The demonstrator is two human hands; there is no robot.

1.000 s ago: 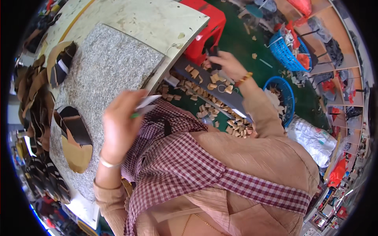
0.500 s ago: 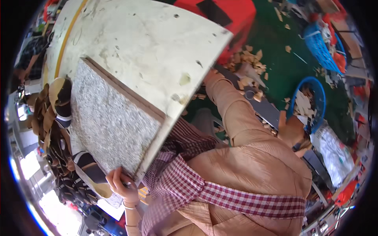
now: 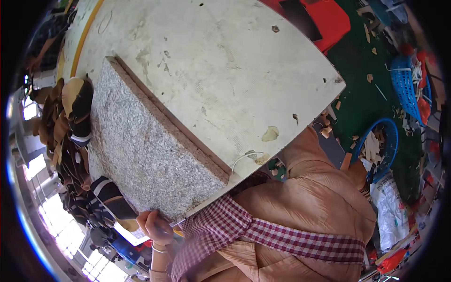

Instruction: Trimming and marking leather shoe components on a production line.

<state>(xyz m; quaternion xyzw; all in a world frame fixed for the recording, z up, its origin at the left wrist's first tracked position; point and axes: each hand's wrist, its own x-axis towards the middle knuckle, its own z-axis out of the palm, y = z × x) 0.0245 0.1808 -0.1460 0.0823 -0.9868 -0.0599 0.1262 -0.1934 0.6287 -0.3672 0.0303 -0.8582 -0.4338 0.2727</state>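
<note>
A thick grey speckled stone slab [image 3: 145,145] lies on the pale, stained tabletop [image 3: 225,70]. My left hand [image 3: 154,228] is at the slab's near edge, its fingers curled; a blurred greyish patch by the thumb is too unclear to name. Right beside it are black and tan curved pieces with white stripes [image 3: 110,197], and more such pieces are heaped along the slab's left side. My right arm, in a tan sleeve [image 3: 307,150], reaches below the table's right edge, which hides the hand.
Beyond the table's right corner stands something red with a dark panel [image 3: 324,19]. Scraps lie on the green floor [image 3: 361,98]. Two blue baskets [image 3: 397,141] and a white sack [image 3: 391,209] are at the right. A checked cloth strap [image 3: 305,239] crosses my body.
The view has shifted, so the tabletop and slab fill more of it. My right hand has gone out of sight under the table edge. My left hand stays by the slab.
</note>
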